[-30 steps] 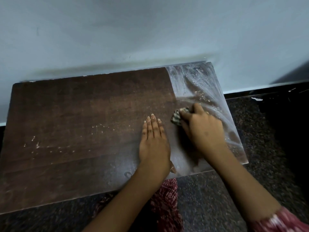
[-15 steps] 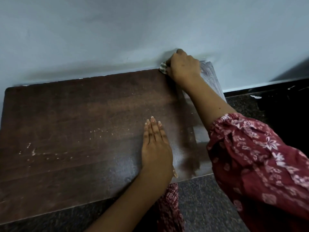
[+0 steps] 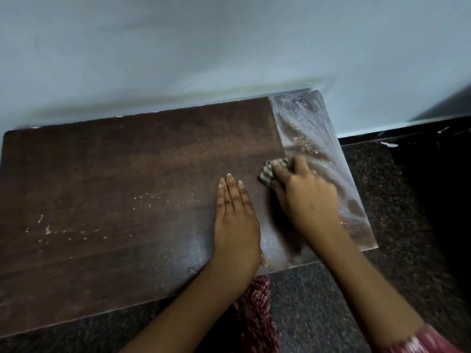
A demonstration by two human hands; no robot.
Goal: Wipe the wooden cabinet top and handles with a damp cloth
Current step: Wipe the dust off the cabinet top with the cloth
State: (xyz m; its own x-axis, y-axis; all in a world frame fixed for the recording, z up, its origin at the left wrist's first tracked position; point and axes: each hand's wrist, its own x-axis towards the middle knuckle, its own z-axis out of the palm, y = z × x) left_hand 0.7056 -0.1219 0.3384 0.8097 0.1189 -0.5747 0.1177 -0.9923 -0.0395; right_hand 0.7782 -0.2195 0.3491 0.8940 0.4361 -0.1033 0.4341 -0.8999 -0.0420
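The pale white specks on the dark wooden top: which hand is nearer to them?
Left. The left hand lies flat on the dark wooden cabinet top, just right of the pale white specks. The right hand, bunching the checked cloth, is farther right.

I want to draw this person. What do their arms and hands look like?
Both forearms are bare. The left hand has longish pale nails and no rings showing. The right hand looks blurred; its arm ends in a red sleeve with a pale pattern. No watch or bangles show.

No readable text, label, brand, number or sign appears on anything in view.
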